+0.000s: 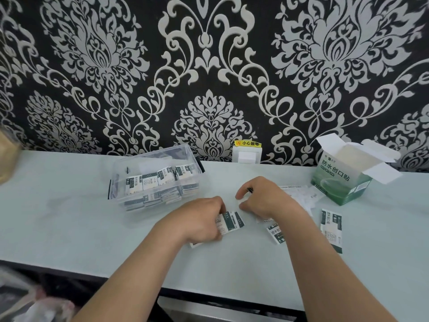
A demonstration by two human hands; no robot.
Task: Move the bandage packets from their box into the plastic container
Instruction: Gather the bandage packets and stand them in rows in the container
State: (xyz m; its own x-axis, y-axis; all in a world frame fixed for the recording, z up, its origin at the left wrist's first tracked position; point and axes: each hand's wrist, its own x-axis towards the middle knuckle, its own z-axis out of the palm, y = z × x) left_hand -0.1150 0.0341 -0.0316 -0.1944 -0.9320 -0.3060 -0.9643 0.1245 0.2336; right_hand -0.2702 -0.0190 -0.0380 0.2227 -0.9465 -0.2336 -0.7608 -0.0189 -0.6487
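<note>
Left hand [202, 220] pinches white-green bandage packets [231, 222], clear plastic container [153, 155] just upper left; right hand [264, 198] curled, hold unclear.

The left hand [204, 219] grips bandage packets [229, 222] beside the curled right hand [264, 198] on the table [69, 205].

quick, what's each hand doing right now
Left hand: grips a few bandage packets.
Right hand: fingers curled; whether it holds anything cannot be told.

container [130, 173] - clear glossy plastic | box [334, 182] - printed card | table [69, 217] - smooth matt
</note>
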